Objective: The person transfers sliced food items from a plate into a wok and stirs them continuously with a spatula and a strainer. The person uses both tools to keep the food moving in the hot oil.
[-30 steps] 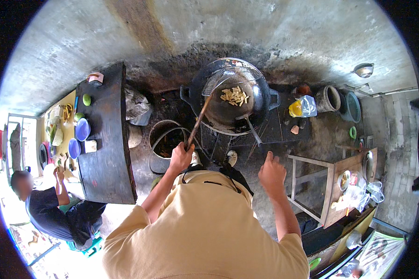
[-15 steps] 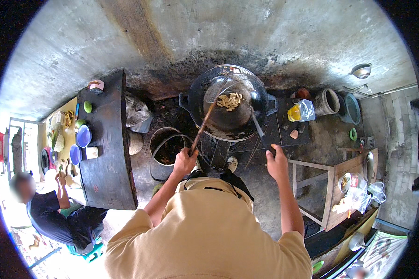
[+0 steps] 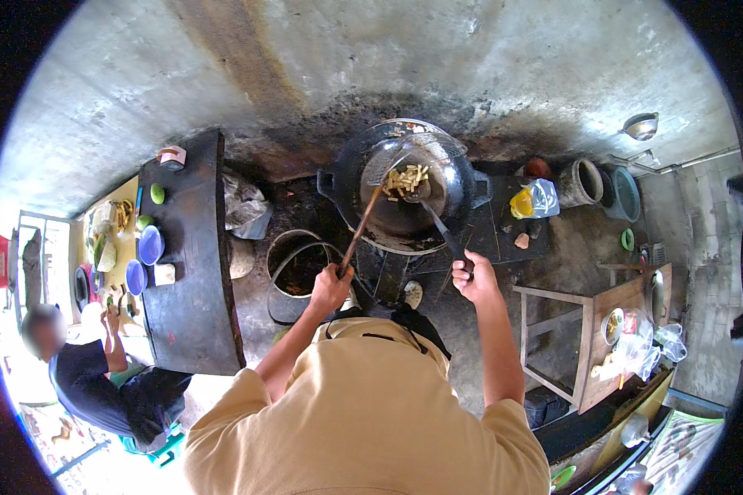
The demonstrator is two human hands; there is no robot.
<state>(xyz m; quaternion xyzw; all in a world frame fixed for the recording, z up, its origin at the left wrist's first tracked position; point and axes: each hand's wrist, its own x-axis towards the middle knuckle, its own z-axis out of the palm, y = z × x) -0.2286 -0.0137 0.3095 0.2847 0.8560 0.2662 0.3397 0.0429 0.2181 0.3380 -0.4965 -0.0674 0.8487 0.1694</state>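
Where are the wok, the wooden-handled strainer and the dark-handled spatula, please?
Wok (image 3: pixel 400 224), head view: bare inner wall.
Strainer (image 3: pixel 360 232), head view: middle of its wooden handle.
Spatula (image 3: pixel 449 237), head view: its dark handle.

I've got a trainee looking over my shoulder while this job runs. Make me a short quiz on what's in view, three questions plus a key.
1. True or false: the left hand grips a wooden handle.

2. Multiple choice: where do the pale pieces lie?
A) in the bucket
B) within the wok
C) in a blue-purple bowl

3. Fill in the blank: the dark-handled utensil is held in the person's ____ hand.

Key:
1. True.
2. B.
3. Right: the right hand holds it, its far end among the pieces' edge inside the wok.
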